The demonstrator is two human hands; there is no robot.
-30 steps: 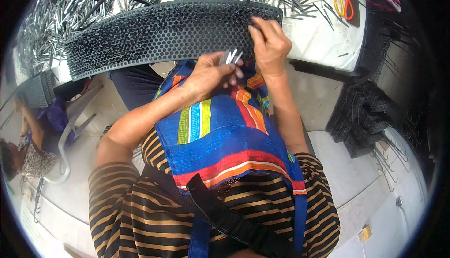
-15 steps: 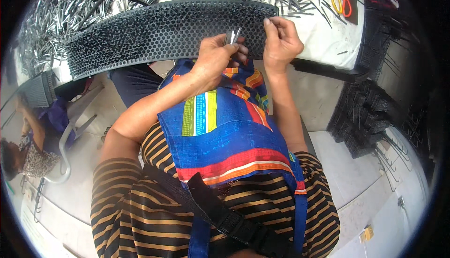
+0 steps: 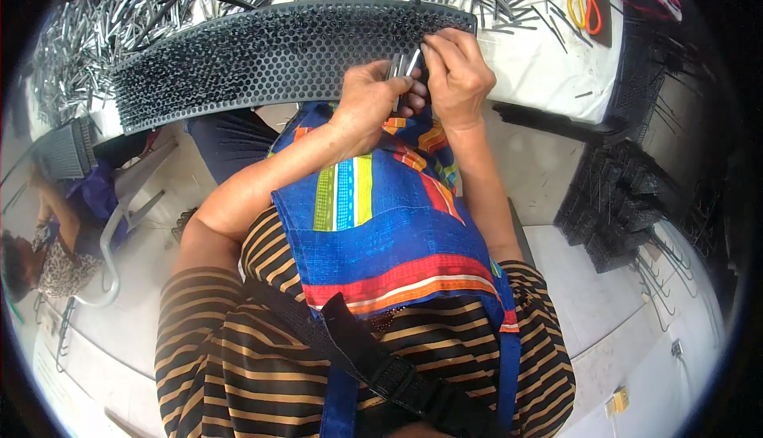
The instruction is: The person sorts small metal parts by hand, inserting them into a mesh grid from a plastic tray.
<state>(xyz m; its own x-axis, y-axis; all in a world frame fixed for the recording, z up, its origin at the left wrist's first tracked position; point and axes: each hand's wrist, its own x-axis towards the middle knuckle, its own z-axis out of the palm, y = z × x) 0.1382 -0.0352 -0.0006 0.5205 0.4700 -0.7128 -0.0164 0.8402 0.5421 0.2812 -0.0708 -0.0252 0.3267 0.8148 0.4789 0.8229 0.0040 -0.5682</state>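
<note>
My left hand (image 3: 367, 102) is closed around a small bundle of thin rods (image 3: 396, 68), some silvery and some dark, their ends pointing up from the fingers. Right beside it, my right hand (image 3: 459, 76) has thumb and forefinger pinched together close to the tip of a bright rod. Whether those fingertips hold a rod is too small to tell. Behind both hands lies a long curved black plate (image 3: 306, 80) full of round holes. Dark pieces stand in many of its holes at the left and along the far side; bare holes show in the near middle.
Loose rods (image 3: 103, 36) lie heaped across the white table (image 3: 517, 72) behind the plate. Yellow-and-orange-handled scissors (image 3: 592, 13) lie at the far right. Dark racks with hooks (image 3: 616, 199) stand at the right. Another person (image 3: 67, 271) sits at the left.
My right hand has moved left and slightly nearer, from the plate's right end to the rods in my left hand. The left hand stays almost in place.
</note>
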